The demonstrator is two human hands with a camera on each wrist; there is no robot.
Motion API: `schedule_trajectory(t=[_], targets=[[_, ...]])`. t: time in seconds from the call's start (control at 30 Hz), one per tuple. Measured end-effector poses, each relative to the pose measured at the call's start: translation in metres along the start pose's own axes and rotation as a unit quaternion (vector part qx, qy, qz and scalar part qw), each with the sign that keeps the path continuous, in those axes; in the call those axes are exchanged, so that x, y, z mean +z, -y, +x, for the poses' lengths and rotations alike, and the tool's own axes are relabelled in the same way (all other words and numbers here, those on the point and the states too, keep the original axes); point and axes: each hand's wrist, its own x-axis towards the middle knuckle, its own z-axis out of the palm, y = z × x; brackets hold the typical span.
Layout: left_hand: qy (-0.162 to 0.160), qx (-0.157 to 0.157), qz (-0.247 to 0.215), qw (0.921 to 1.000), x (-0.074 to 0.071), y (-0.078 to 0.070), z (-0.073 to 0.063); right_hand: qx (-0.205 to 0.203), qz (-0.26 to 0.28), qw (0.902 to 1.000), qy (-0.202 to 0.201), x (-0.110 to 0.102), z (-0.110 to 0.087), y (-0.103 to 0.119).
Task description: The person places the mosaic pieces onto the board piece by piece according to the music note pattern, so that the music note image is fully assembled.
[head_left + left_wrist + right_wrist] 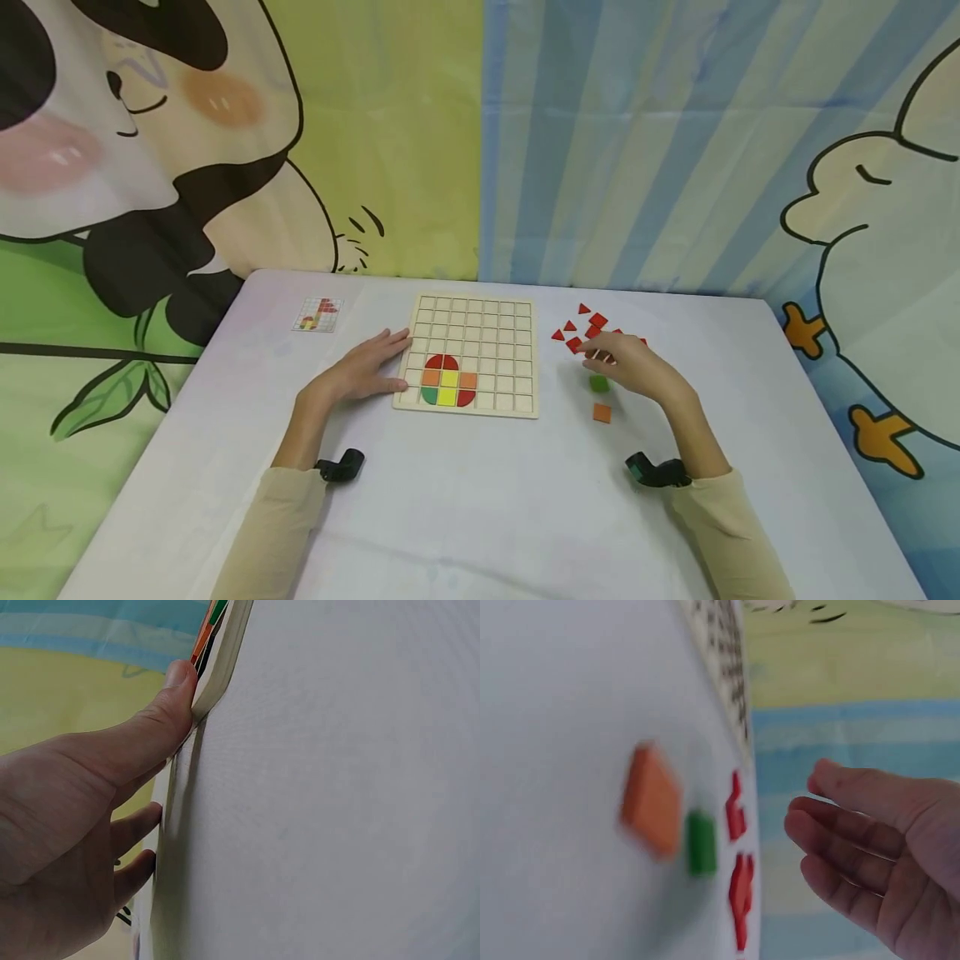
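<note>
My left hand point(363, 367) rests against the left edge of a wooden grid board point(506, 333), with thumb and fingertips at its rim in the left wrist view. Coloured pieces lie in the board's lower left: red and green rounded ones, orange squares point(468, 381) and yellow squares point(447, 379). Over the loose pieces to the right of the board hovers my right hand point(637, 364), fingers loosely bent. In the right wrist view no piece shows between its thumb and fingers. Below it are a green piece point(598, 383) and an orange square point(602, 413).
Several red triangles and squares point(597, 321) lie scattered beyond my right hand, some partly hidden by it. A small printed card point(318, 315) with a coloured grid pattern lies left of the board. Behind the white table point(465, 500) hangs a cartoon-printed cloth point(405, 125).
</note>
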Motion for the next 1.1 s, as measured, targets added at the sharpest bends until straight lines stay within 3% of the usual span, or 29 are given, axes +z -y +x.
schedule_trajectory(t=[0.2,0.53,1.1], targets=[[-0.007,0.01,0.001,0.9999,0.0,-0.001,0.0,0.035,0.001,0.999,0.028,-0.004,-0.017,-0.031],[-0.005,0.007,-0.002,1.0,0.001,-0.001,0.002,0.044,0.012,0.9967,0.067,-0.01,-0.026,-0.036],[0.0,-0.003,-0.001,1.0,0.001,0.0,-0.003,0.035,0.032,0.9959,0.078,0.003,-0.019,-0.044]])
